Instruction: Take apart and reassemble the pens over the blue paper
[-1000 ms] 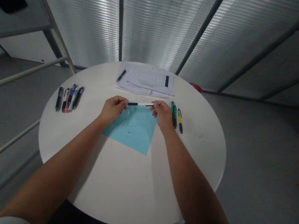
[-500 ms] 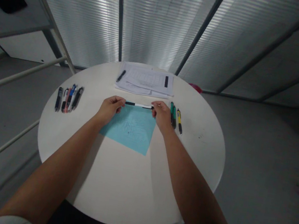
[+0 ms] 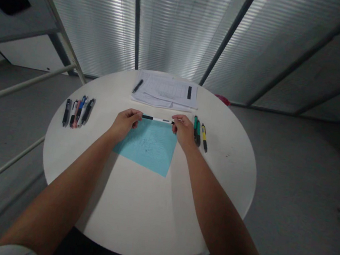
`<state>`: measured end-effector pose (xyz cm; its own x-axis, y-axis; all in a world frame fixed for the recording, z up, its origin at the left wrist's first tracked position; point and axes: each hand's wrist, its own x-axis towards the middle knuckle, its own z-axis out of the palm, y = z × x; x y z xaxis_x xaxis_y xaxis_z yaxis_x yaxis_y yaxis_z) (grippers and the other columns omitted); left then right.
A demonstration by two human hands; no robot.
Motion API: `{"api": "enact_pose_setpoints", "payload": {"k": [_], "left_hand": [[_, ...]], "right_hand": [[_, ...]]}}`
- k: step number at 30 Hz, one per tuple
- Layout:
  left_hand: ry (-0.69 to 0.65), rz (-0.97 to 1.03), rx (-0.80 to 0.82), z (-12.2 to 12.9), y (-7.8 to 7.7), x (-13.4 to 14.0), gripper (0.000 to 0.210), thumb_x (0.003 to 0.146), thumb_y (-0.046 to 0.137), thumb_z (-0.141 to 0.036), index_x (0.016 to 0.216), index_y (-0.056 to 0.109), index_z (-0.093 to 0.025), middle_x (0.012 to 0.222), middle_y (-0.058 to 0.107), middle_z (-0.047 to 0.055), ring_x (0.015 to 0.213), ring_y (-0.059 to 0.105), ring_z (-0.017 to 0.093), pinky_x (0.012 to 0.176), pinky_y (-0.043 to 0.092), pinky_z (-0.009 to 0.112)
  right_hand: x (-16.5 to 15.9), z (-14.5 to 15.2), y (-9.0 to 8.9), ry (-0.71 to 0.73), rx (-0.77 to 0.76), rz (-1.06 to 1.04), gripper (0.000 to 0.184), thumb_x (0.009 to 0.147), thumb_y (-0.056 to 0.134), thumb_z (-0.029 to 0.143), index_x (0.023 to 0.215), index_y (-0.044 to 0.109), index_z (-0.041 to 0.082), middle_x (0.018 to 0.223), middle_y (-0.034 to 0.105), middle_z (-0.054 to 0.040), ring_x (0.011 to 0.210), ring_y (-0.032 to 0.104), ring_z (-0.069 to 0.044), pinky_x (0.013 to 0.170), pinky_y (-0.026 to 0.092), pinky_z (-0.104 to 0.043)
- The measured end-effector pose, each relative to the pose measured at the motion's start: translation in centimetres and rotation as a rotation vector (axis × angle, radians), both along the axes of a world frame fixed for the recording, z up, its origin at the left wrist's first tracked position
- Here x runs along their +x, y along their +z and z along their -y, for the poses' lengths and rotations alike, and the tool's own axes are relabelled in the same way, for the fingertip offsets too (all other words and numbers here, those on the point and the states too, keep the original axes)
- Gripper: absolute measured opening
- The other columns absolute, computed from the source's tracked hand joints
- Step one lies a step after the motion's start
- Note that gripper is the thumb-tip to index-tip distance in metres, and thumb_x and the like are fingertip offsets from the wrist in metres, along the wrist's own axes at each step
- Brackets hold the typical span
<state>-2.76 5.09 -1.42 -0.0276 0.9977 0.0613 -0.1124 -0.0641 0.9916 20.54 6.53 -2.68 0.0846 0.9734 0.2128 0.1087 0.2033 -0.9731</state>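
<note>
A black-and-white pen is stretched level between my two hands, over the far edge of a blue sheet of paper. My left hand is closed, pinching the pen's dark end between thumb and fingers. At the other end, my right hand pinches the tip in the same way, hiding part of it. Pen scribbles mark the middle of the sheet. Just right of my right hand lie green pens and a yellow pen.
On the round white table, several pens lie in a group at the left. A stack of printed papers sits at the far side with a dark pen on it. A metal frame stands left of the table.
The pen appears turned slightly about its length between my fingers, its dark clip side showing differently. Both hands stay in nearly the same place.
</note>
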Motion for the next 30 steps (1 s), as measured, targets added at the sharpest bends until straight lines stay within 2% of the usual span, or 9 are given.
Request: {"api": "enact_pose_setpoints", "payload": {"k": [12,30], "left_hand": [[-0.001,-0.030,-0.004,0.15,0.10,-0.01,0.021,0.075,0.070,-0.035,0.076,0.063,-0.015,0.063,0.055,-0.001,0.051,0.045,0.007,0.050,0.033,0.023],[0.004,-0.005,-0.008,0.04,0.24,0.09,0.013,0.073,0.069,-0.028,0.074,0.063,-0.017,0.063,0.054,-0.001,0.051,0.044,0.008,0.050,0.034,0.024]], "right_hand": [[-0.15,0.41,0.49,-0.015,-0.025,0.033,0.021,0.082,0.055,0.041,0.086,0.060,0.021,0.047,0.050,0.0080,0.044,0.046,-0.009,0.046,0.034,-0.021],[-0.12,0.10,0.06,0.021,-0.005,0.069,0.014,0.082,0.052,0.031,0.085,0.061,0.021,0.050,0.052,0.0071,0.046,0.047,-0.009,0.048,0.035,-0.022]]}}
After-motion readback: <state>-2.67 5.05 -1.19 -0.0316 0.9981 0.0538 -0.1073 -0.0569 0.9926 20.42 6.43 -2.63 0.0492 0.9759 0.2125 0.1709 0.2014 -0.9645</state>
